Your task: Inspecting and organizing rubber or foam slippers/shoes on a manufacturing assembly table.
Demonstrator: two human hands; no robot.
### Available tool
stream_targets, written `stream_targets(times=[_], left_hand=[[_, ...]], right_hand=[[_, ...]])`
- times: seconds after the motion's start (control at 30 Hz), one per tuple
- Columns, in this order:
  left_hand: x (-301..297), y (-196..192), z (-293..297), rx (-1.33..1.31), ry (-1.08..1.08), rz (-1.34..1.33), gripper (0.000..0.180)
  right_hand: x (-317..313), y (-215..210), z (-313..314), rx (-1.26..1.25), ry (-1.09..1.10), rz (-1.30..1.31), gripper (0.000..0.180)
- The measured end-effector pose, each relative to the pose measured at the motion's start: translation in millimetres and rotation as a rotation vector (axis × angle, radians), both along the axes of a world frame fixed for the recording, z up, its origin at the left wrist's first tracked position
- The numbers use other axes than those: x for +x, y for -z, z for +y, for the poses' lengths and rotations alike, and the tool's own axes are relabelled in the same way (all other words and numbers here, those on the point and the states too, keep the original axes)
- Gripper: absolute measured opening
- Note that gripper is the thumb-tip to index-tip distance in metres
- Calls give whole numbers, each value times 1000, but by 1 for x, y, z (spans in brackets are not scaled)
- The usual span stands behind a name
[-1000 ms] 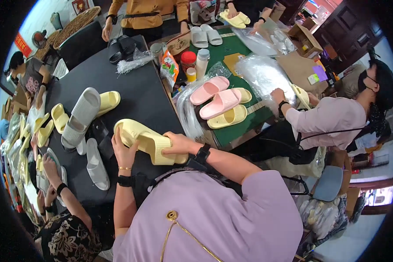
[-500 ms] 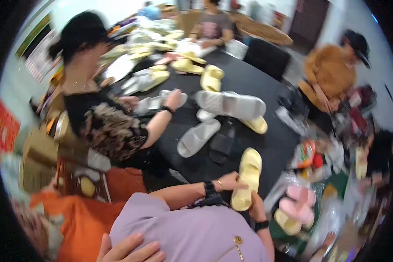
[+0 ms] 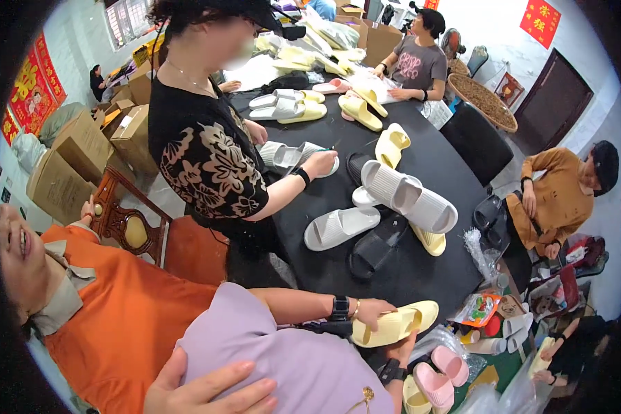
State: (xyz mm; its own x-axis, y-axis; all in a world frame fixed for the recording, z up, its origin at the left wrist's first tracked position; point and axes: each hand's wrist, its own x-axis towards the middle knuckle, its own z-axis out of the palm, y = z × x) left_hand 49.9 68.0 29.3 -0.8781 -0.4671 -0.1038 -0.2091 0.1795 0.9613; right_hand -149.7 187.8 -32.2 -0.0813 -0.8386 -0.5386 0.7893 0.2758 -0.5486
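Observation:
A pale yellow slide slipper (image 3: 423, 316) is held between my two hands at the near edge of the black table. My left hand (image 3: 374, 312), with a black watch and a gold bracelet above it, lies over its left part, fingers curled on it. From below, my right hand (image 3: 401, 347) grips the slipper's near side; some of its fingers are hidden. Beyond lie a light grey slide (image 3: 341, 228), a black slide (image 3: 378, 247) and a pair of grey slides (image 3: 408, 196) resting over other slippers.
A co-worker in a patterned black top (image 3: 210, 162) handles grey slides at left. Someone in orange (image 3: 124, 303) sits beside me; another person's hand (image 3: 214, 386) rests on my lavender shirt. Pink slides (image 3: 435, 386) and plastic bags lie at right. Slippers are heaped at the far end.
The yellow slipper has swung from nearly upright to lying sideways, its far end now to the right. My hands stay on it. The whole view has shifted.

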Motion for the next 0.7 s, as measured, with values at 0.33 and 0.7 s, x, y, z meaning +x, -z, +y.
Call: stream_targets(times=[0.33, 0.7], left_hand=[[14, 6, -33, 176, 192, 70, 86], [30, 21, -18, 552, -181, -113, 39]], right_hand=[[-23, -39, 4, 22, 342, -167, 68], [-44, -52, 11, 67, 612, 133, 55]])
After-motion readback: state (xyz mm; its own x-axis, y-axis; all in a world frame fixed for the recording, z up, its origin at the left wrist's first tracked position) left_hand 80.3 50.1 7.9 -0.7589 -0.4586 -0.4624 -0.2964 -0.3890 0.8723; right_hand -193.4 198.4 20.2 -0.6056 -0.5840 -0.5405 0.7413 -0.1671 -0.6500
